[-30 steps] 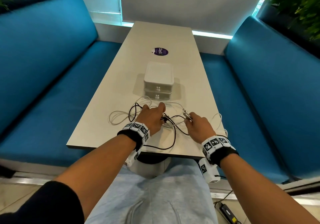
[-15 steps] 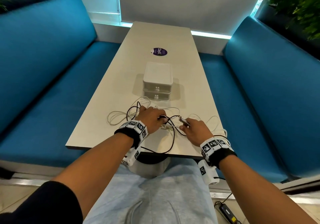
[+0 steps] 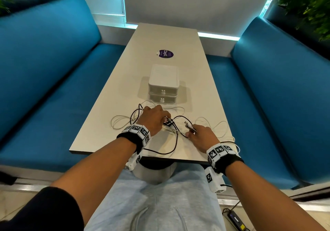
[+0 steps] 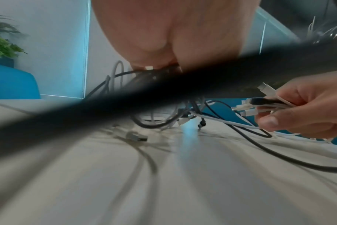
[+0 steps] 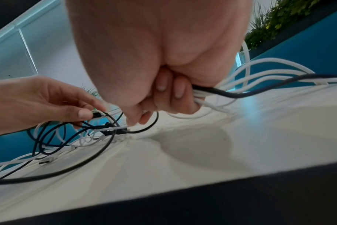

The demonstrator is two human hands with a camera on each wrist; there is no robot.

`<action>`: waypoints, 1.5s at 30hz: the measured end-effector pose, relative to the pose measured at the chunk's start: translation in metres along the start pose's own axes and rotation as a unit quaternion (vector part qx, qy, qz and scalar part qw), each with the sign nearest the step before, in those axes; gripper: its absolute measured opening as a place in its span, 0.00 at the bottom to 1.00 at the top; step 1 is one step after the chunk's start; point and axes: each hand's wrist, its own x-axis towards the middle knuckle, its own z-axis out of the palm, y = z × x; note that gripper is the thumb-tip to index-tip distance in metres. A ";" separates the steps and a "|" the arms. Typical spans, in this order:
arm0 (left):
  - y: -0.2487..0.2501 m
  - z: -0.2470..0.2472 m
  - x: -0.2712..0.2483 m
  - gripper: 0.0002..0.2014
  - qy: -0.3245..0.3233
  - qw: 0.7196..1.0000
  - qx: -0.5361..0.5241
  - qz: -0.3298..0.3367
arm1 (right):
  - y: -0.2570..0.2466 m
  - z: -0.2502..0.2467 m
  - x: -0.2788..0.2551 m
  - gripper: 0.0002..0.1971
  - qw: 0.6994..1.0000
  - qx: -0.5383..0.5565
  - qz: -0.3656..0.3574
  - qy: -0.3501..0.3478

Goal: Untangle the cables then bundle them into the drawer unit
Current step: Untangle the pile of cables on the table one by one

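A tangle of black and white cables lies on the beige table, just in front of a white two-drawer unit whose drawers are both shut. My left hand reaches into the knot and pinches a small connector between thumb and forefinger. My right hand grips a bunch of cable ends, white plugs and one black, with the cords trailing out behind its curled fingers. A black cable blurs across the left wrist view. A loose USB plug lies on the tabletop.
Blue bench seats run along both sides of the narrow table. A purple round sticker sits beyond the drawer unit. White cable loops spread left and right of the hands. A power strip lies on the floor at lower right.
My left hand has drawn back from near the drawer unit and closed its fingertips on a connector in the knot. The right hand keeps its bunch and has shifted slightly left.
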 end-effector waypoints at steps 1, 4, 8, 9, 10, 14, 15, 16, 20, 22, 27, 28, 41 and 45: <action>0.003 -0.003 0.000 0.14 0.004 1.000 0.011 0.009 | -0.001 -0.001 0.000 0.13 1.000 0.003 -0.003 0.003; 0.011 -0.009 0.000 0.12 0.018 0.998 0.047 0.030 | -0.003 -0.003 -0.002 0.11 1.000 0.009 -0.011 0.012; 0.011 -0.006 -0.002 0.04 -0.013 1.000 0.025 0.008 | -0.004 -0.004 -0.002 0.10 1.000 0.013 -0.019 0.016; 0.009 -0.005 -0.003 0.03 -0.025 1.000 0.019 0.006 | -0.004 -0.003 -0.002 0.10 1.000 0.014 -0.021 0.017; 0.009 -0.006 -0.004 0.07 -0.037 0.999 0.015 0.004 | -0.005 -0.003 -0.003 0.10 1.000 0.013 -0.022 0.016; 0.008 -0.009 -0.005 0.16 -0.043 0.999 0.007 0.030 | -0.005 -0.002 -0.004 0.12 1.000 0.008 -0.021 0.011; 0.007 -0.008 -0.005 0.16 -0.033 0.998 0.005 0.043 | -0.005 -0.001 -0.004 0.12 1.000 0.007 -0.019 0.010; 0.007 -0.009 -0.006 0.16 -0.028 0.998 0.006 0.048 | -0.004 -0.001 -0.004 0.12 1.000 0.005 -0.018 0.010; 0.004 -0.009 -0.006 0.15 -0.019 0.998 0.018 0.057 | -0.004 0.000 -0.003 0.13 1.000 -0.009 -0.010 0.007; 0.001 -0.013 -0.007 0.08 -0.015 0.998 0.010 0.052 | -0.003 0.000 -0.002 0.14 1.000 -0.011 -0.002 0.003; 0.003 -0.021 -0.010 0.18 -0.041 0.999 0.009 -0.021 | -0.004 0.001 0.000 0.14 1.000 -0.008 0.018 -0.002; 0.004 -0.022 -0.011 0.19 -0.043 0.999 -0.003 -0.031 | -0.004 0.002 0.000 0.14 1.000 -0.009 0.020 -0.003; 0.020 -0.020 -0.008 0.32 0.124 0.985 0.116 0.009 | -0.009 -0.006 -0.004 0.10 1.000 0.007 0.006 0.018; 0.047 -0.011 -0.008 0.18 0.036 0.979 0.101 0.173 | -0.010 -0.011 -0.006 0.10 1.000 0.008 -0.012 0.010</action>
